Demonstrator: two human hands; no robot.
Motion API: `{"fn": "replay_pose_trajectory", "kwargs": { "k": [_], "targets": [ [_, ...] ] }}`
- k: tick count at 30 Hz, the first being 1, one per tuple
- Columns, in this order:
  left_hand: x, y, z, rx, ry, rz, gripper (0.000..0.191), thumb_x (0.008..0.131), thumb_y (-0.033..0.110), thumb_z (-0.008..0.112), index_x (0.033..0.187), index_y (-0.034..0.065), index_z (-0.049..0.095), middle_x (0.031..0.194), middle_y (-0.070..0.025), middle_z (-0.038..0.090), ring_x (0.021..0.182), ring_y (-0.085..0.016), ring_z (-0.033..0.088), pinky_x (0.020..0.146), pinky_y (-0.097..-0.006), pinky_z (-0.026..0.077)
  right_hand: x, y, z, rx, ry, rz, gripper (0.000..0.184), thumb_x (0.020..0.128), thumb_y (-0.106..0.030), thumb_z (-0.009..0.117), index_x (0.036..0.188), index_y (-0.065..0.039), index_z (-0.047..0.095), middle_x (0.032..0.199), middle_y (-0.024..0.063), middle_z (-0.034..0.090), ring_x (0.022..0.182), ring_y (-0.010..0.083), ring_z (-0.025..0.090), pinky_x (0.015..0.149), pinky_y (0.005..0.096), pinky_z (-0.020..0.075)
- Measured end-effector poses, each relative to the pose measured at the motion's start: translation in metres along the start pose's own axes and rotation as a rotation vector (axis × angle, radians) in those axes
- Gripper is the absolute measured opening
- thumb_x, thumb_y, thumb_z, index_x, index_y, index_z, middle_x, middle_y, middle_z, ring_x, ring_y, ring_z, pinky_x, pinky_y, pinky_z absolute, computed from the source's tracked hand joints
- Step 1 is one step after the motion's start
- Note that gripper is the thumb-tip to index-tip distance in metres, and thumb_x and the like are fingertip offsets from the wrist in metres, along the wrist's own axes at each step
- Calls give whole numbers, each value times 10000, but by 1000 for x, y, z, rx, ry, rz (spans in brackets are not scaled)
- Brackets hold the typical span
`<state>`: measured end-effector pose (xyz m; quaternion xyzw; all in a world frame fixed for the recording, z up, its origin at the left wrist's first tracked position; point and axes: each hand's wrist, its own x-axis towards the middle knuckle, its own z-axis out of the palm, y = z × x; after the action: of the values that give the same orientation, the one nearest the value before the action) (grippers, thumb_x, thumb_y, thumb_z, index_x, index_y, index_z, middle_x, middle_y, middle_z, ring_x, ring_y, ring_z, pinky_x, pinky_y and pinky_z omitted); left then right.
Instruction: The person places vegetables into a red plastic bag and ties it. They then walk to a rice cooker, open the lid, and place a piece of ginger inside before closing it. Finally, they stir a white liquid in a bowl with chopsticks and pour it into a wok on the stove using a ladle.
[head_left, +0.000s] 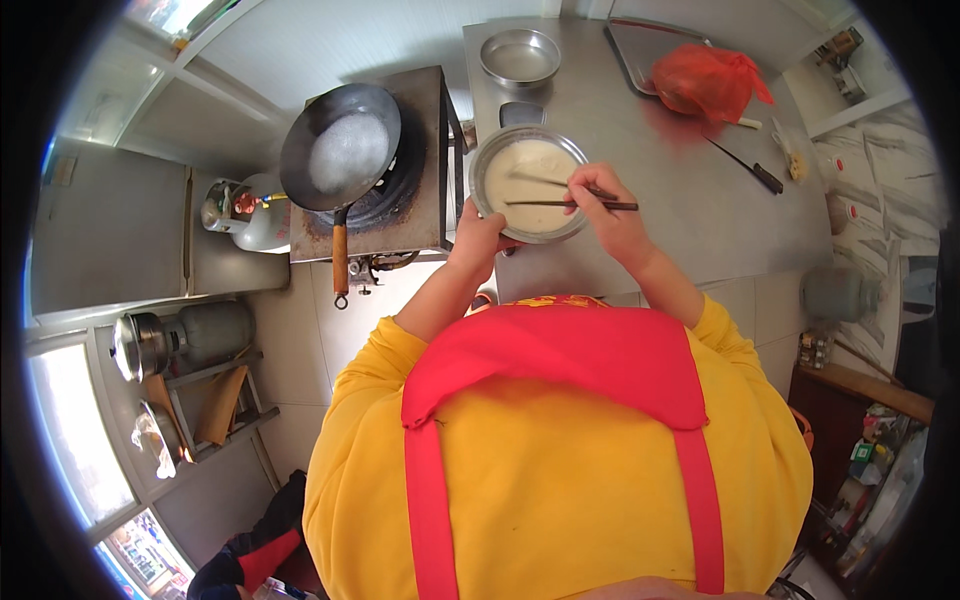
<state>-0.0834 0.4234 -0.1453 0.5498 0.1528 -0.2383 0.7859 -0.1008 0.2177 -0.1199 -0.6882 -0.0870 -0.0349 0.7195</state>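
Observation:
My left hand (480, 238) grips the lower left rim of a round metal bowl (480, 161), thumb over the edge. Pale, creamy liquid batter (529, 169) fills much of the bowl. A pair of dark chopsticks (551, 202) is in my right hand (606, 206), above the bowl's right rim, with the tips in or just over the batter. To the left, a black wok (294, 150) with a wooden handle (340, 259) sits on a gas stove (420, 217); foamy, bubbling whitish liquid (351, 152) lies inside it.
On the steel table (675, 247) are a metal basin (520, 58), a cleaver-like dark blade (522, 114), a tray (626, 56), a red plastic bag (705, 81) and a black-handled knife (750, 166). A gas cylinder (259, 217) stands left of the stove. Part of another person (262, 551) shows at lower left.

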Motion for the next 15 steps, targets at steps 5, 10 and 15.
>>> {"fn": "replay_pose_trajectory", "kwargs": {
  "k": [5, 10, 15],
  "targets": [
    [4, 1, 0, -12, -10, -1, 524, 788, -86, 401, 1291, 28, 310, 1190, -180, 494, 972, -303, 605, 689, -359, 584, -12, -2, -30, -120, 311, 167, 157, 943, -117, 499, 955, 14, 584, 878, 87, 622, 739, 148, 620, 706, 272, 514],
    [19, -7, 2, -9, -46, -24, 528, 790, -84, 416, 1292, 36, 305, 1188, -170, 492, 984, -303, 598, 685, -363, 582, -19, 11, -32, 153, 344, 200, 179, 947, -130, 503, 959, 26, 589, 895, 96, 623, 804, 172, 628, 752, 310, 535],
    [29, -21, 6, -17, -52, -26, 551, 784, -76, 434, 1301, 44, 290, 1212, -172, 467, 1009, -310, 582, 710, -388, 584, -32, 19, -48, 117, 424, 228, 192, 948, -152, 502, 969, 23, 578, 930, 111, 616, 846, 188, 624, 773, 338, 544]
  ]
}}
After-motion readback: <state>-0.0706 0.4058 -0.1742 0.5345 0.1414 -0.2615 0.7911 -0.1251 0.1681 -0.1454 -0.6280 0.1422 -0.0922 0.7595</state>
